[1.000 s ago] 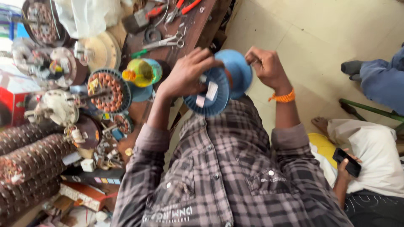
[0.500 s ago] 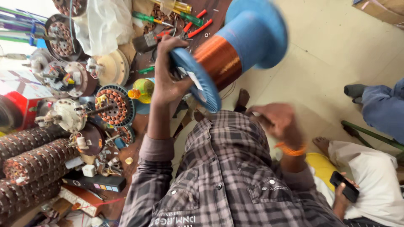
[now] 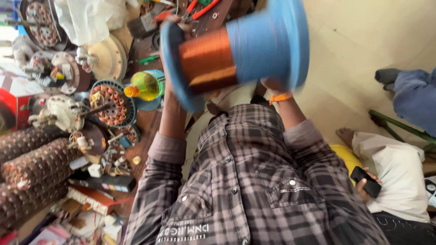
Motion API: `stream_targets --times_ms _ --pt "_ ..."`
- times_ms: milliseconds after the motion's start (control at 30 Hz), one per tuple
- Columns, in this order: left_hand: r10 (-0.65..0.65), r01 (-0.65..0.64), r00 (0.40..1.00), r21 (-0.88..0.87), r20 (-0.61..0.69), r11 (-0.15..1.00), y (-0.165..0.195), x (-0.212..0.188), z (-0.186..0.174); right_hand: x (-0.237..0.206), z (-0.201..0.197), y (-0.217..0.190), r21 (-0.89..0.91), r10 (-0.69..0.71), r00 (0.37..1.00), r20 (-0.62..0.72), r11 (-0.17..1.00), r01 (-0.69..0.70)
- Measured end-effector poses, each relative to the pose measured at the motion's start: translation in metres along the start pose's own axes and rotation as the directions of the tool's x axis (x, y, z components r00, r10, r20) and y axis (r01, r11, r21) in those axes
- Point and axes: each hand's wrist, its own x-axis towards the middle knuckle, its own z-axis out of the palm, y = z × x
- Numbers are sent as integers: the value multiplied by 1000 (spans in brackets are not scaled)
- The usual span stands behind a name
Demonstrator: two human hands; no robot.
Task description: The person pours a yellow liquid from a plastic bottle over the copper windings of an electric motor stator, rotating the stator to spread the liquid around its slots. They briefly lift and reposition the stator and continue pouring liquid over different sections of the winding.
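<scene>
a big blue spool [image 3: 236, 54] wound with copper wire [image 3: 206, 61] is held up close to the camera, above the cluttered wooden surface [image 3: 145, 122] and in front of the person's checked shirt [image 3: 245, 181]. its long axis runs roughly left to right across the view, tilted a little, with one flange toward the surface and the wider-looking flange toward the pale floor [image 3: 363, 45].

the left hand [image 3: 175, 27] is at the flange on the surface side, mostly hidden behind the rim, so i cannot tell how far its fingers are curled. the right hand [image 3: 272, 84], with an orange band [image 3: 280, 97] at the wrist, is under the other flange; only a sliver shows, and its grip cannot be made out either.

judging by the thick copper winding, the spool is likely heavy for its size. the plastic core and flanges look stiff and smooth, a bit slippery. the flanges are the sensible places to hold, one at each end; the wire layer scratches easily and is better left untouched.

nearby on the surface sit a yellow bottle [image 3: 143, 86], a wound motor core [image 3: 111, 104] and red-handled pliers [image 3: 200, 9]. another person sits on the floor with a phone [image 3: 368, 181].
</scene>
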Motion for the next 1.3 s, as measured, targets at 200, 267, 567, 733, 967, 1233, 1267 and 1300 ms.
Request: stream_targets --times_ms 200,267,567,733,967,1233,1267,1300 --pt "335 -367 930 327 153 871 9 -9 0 13 -9 -49 -169 -35 986 166 984 63" --pt "355 -322 935 367 -23 872 4 -13 12 14 -11 -82 -456 -148 967 205 860 228" --pt "540 -433 773 899 333 65 -28 7 95 26 -38 -65 -30 -67 954 291 996 80" --pt "326 -446 798 860 507 -247 -100 42 119 15 -74 -26 556 70 981 181 816 -161" --pt "6 -472 841 740 541 -480 -223 80 127 21 -82 25 332 242 918 -314 934 -133" --pt "-346 -270 896 960 279 75 -232 133 54 37 -96 64 735 550 751 -365 666 -130" --pt "-498 -135 850 985 169 104 -236 151 41 41 -96 67 798 578 733 -359 597 -80" --pt "-451 -295 835 949 313 112 -244 171 28 44 -96 71 851 606 715 -349 525 -30"
